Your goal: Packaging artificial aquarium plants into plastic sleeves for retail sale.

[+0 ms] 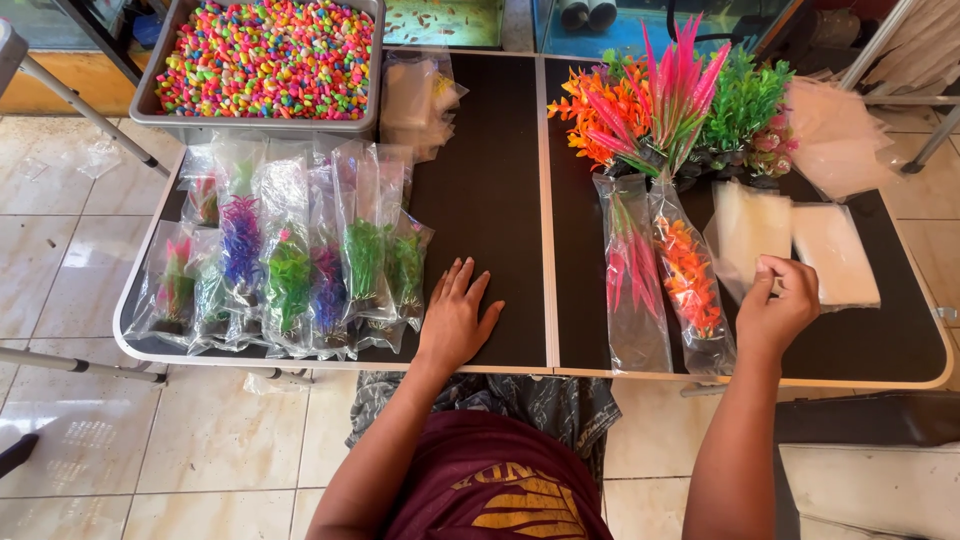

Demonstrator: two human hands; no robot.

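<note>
It is bright, soft daylight all over. The bags (300, 250) shine with small white spots of glare. The floor tiles (70, 430) shine too. Shadows are soft and small, just under the hands on the dark bench (500, 150). The picture is sharp. Straight lines bend a bit near the edges.

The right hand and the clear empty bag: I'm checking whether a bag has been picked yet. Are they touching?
Touching. The head view shows the right hand with its fingers pinching the lower edge of the clear empty bag on the table.
</note>
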